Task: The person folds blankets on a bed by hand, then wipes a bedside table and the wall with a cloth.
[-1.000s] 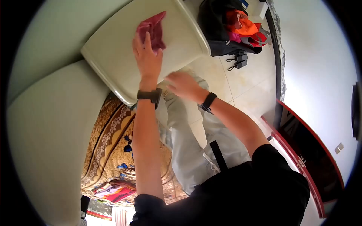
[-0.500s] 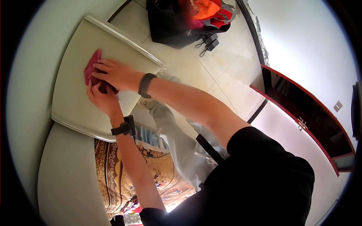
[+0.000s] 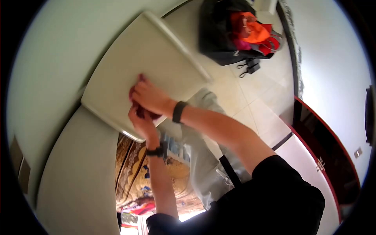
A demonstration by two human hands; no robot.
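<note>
A piece of dark pink-red cloth is bunched between my two hands over a cream tabletop. My right hand is on the far side of the cloth, its fingers curled and closed on it; a small tip sticks out beyond them. On the near side, my left hand has thumb and fingers wrapped round the lower part. Motion blur and the fingers hide much of the cloth, so its exact kind cannot be made out. Both wrists wear dark bands.
Shiny trim edges the tabletop. A black bag with orange and red items stands on the tiled floor, two small black objects beside it. A patterned brown textile lies below my left arm. A red-framed dark panel is at right.
The view has shifted, with the scene moving right in the picture. The cloth's flap, spread beyond my fingers before, is now gathered in, and my right fingers have curled tighter.
</note>
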